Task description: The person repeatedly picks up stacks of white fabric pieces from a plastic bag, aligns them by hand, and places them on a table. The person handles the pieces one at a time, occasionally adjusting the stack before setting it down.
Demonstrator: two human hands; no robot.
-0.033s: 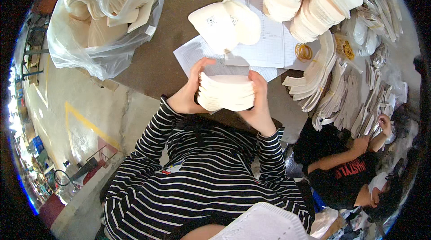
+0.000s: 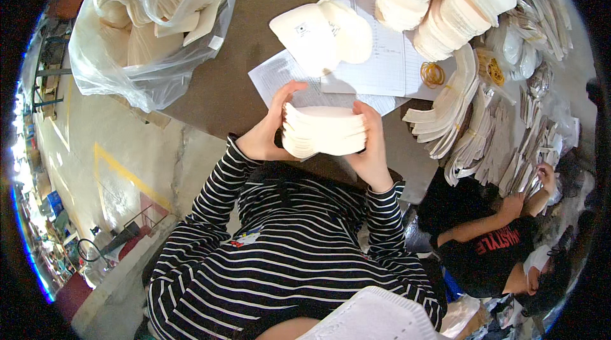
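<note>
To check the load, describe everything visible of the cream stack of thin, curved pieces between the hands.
The cream stack of thin, curved pieces looks soft and felt-like, its layers slightly parted at the left. The facing edge shows ridged layers and a wavy lower outline; the upper face is pale. The bare left-hand grip and bare right-hand grip hold its two ends, by the near edge of the brown tabletop. Its underside is hidden.

Left fingers (image 2: 276,114) and right fingers (image 2: 374,128) hold a stack (image 2: 328,131) between them near the counter's (image 2: 213,88) near edge; a bag (image 2: 156,90) stands at its left edge.
</note>
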